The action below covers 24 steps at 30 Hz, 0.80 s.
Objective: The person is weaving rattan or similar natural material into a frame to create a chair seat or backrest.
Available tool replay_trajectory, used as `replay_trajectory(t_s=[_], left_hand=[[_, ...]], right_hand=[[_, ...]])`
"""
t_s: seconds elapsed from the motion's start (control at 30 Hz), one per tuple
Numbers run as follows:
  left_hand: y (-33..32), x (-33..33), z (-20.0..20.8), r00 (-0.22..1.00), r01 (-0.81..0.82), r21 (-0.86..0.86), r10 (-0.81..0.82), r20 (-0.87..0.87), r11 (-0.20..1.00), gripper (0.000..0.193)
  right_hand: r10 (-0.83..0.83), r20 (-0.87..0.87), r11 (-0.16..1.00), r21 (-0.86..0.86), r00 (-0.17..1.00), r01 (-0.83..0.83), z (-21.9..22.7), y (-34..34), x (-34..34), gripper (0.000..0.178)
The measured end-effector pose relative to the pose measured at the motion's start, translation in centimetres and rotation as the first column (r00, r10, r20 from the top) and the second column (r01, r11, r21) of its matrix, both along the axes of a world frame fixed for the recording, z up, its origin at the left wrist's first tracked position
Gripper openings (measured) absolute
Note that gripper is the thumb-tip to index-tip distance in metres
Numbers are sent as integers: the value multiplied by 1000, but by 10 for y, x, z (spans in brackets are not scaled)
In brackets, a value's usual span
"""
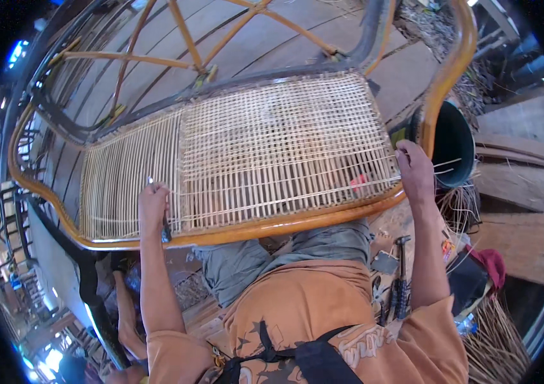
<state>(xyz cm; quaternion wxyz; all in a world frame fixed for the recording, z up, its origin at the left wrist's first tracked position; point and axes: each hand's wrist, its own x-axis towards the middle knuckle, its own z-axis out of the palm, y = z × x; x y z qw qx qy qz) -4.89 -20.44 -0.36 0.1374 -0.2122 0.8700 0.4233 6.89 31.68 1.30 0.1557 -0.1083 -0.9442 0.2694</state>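
Observation:
A rattan seat frame with a woven cane panel [272, 147] lies across in front of me. Its right section has cross strands woven densely at the back and sparsely near the front; the narrow left section shows mostly lengthwise strands. My left hand [153, 206], at the divider between the sections, is closed around a slim tool [167, 230] with a dark handle and a pale tip above the fist. My right hand [416, 171] pinches at the panel's right edge beside the curved rattan rail [441, 77]. Thin cane strands [448, 166] stick out past it.
A dark green bucket [456, 144] stands right of the frame. A hammer [402, 256] and other hand tools lie on the boards by my right thigh. Cane bundles [493, 339] and wooden planks [521, 243] are at the right. Another person's leg [127, 313] shows at lower left.

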Motion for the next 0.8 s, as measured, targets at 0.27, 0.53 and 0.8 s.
replay_trajectory(t_s=[0.27, 0.53, 0.8], left_hand=[[-19, 2, -8, 999, -34, 35, 33, 31, 999, 8], [-9, -4, 2, 993, -75, 123, 62, 100, 990, 4], [-2, 0, -7, 994, 93, 3, -93, 53, 996, 20]], right_hand=[[132, 676, 983, 6, 725, -184, -29, 46, -46, 24], [249, 613, 930, 64, 750, -361, -47, 57, -49, 22], [291, 694, 847, 133, 658, -514, -66, 86, -52, 25]])
